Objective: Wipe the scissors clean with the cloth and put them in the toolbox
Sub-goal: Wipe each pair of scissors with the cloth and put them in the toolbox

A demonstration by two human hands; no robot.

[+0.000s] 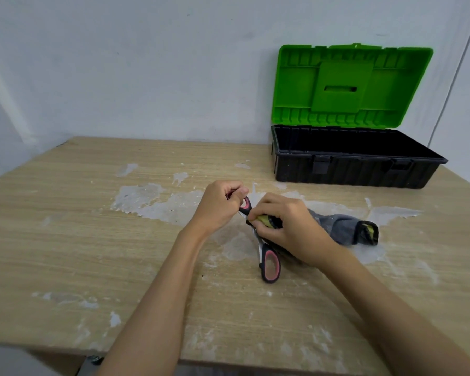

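Wiping scissors at mid-table

Gripping the far loop of the scissors (266, 256), the left hand (219, 204) curls its fingers round that handle. The right hand (288, 226) pinches the cloth (339, 226) against the metal near the pivot. The scissors are spread, their near loop lying on the table (65, 240); that arm runs near to far. Blades are hidden. The toolbox (356, 164) stands far right, lid (350, 85) upright
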